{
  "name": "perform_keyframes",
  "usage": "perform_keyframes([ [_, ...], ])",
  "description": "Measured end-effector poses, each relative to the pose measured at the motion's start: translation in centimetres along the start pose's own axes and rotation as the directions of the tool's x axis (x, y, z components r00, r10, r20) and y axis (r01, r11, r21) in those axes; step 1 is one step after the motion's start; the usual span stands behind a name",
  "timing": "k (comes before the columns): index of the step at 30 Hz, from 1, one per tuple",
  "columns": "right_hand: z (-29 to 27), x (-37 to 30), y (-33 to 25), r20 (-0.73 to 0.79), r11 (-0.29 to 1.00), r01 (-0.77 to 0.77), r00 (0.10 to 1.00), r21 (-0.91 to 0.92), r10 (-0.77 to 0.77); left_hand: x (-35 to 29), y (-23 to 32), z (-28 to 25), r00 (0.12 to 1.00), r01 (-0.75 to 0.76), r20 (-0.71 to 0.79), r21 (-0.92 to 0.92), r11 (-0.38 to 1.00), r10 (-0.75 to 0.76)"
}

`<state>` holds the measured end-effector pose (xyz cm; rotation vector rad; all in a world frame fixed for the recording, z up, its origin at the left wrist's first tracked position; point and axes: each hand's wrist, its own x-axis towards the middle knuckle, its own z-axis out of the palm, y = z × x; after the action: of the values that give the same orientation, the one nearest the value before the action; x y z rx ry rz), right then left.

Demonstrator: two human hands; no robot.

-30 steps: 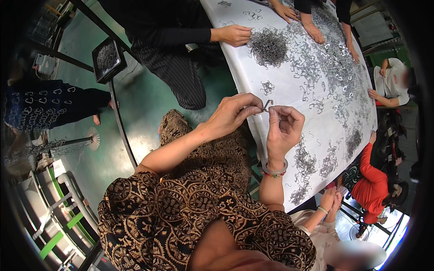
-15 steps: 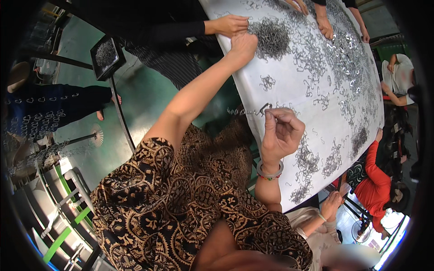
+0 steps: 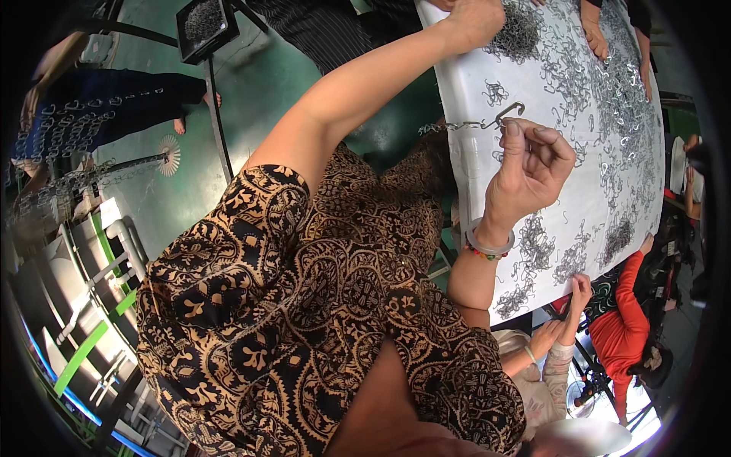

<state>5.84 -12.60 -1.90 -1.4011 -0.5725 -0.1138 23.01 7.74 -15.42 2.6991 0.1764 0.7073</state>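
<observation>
My right hand [image 3: 529,167], wearing a pale bangle and a beaded bracelet, pinches the end of a thin metal chain [image 3: 461,124] between thumb and forefinger. A larger, elongated metal link [image 3: 510,113] stands out at the fingertips. The chain trails leftward past the edge of a white-covered table [image 3: 525,126]. My left arm reaches to the far side, where my left hand [image 3: 476,24] is closed beside a dense pile of small dark metal hooks [image 3: 518,34]. Its fingertips are turned away, so anything in them is hidden.
Loose hooks [image 3: 624,99] are spread across the table in heaps. A co-worker's hand [image 3: 595,38] rests among them at the far side; other people sit along the right edge. A black tray [image 3: 204,27] of metal pieces stands at the left, and hanging chains [image 3: 76,126] show further left.
The view has shifted, so the table sits further right and up. My right hand still holds the chain, and its larger link shows more plainly. My left hand stays by the pile.
</observation>
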Motion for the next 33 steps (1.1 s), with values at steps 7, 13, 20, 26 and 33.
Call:
perform_keyframes([
  [7, -0.9, -1.3, 1.6, -0.048, 0.997, -0.075, 0.996, 0.033, 0.077, -4.6, 4.4, -7.0, 0.942, 0.260, 0.330, -0.583, 0.769, -0.068],
  [13, -1.8, -2.2, 3.1, -0.128, 0.987, -0.154, 0.979, 0.056, 0.160, -9.3, 6.7, -14.5, 0.860, 0.511, 0.506, -0.847, 0.147, -0.072],
  [20, -1.9, -2.6, 3.3, -0.147, 0.984, -0.158, 0.975, 0.085, 0.169, -12.7, 9.7, -18.7, 0.887, 0.445, 0.462, -0.861, 0.244, 0.010],
  [26, -1.7, -2.9, 3.1, -0.146, 0.992, -0.090, 0.986, -0.093, 0.076, -13.5, 11.2, -17.4, 0.937, 0.346, 0.341, -0.864, 0.365, -0.081],
  [33, -4.7, -1.9, 4.3, -0.140, 0.934, -0.076, 0.990, -0.348, 0.028, -13.4, 12.1, -17.6, 0.964, 0.267, 0.249, -0.913, 0.310, -0.096],
])
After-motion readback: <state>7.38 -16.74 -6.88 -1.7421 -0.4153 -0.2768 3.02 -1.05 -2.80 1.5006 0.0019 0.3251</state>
